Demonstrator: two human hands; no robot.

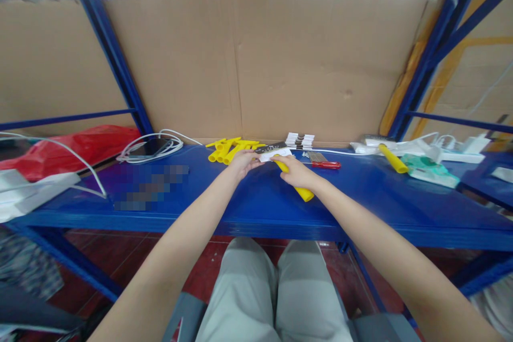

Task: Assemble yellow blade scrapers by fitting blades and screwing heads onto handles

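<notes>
My right hand [295,172] is wrapped around a yellow tube [304,194], whose wider end sticks out below the palm, towards me. Closed at the left edge of a black-and-white card [276,153], my left hand [246,164] seems to pinch it; the fingertips are too small to see clearly. The card's white part lies between my two hands, close to the tube's upper end. Just left of my left hand lies a pile of several yellow tubes [225,152]. A red-handled screwdriver [326,165] rests right of my right hand.
White-and-black packets [300,140] stand by the cardboard wall [300,64]. On the right lie another yellow tube [393,158], a green-white pack [430,170] and a power strip [465,156]. A coiled white cable [176,144], a phone [150,147] and a red bag [80,149] are left.
</notes>
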